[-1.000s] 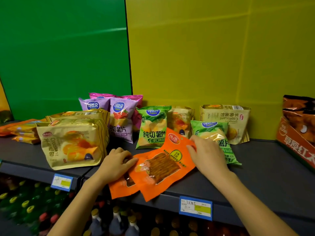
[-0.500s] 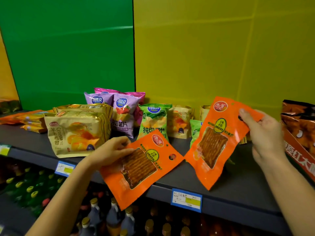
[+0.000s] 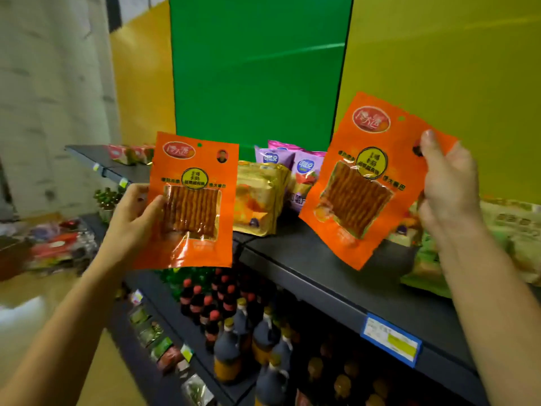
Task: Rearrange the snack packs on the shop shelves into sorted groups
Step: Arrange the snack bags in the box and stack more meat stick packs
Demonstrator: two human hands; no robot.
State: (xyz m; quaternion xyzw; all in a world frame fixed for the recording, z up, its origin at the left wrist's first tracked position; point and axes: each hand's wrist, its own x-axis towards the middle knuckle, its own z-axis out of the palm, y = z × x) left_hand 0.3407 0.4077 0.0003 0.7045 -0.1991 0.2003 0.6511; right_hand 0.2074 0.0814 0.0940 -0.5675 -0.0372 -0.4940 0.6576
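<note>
Two flat orange plastic snack packs, each with a clear window showing reddish-brown strips, are held up in the air, well apart from each other. The left orange pack (image 3: 191, 200) is held upright by the left hand (image 3: 131, 218), gripped at its left edge, thumb on the front and fingers behind. The right orange pack (image 3: 366, 183) is tilted, its lower end hanging over the dark grey metal shelf (image 3: 336, 276); it is pinched at its upper right corner by the right hand (image 3: 448, 186). Between the two, farther back on the shelf, golden foil croissant packs (image 3: 257, 200) and purple crisp bags (image 3: 304, 171) are seen. Blurred pale green bags (image 3: 433, 276) lie at the right. A blue price tag (image 3: 390, 339) is fixed to the shelf's near edge. Dark capped bottles (image 3: 231, 341) stand below.
</note>
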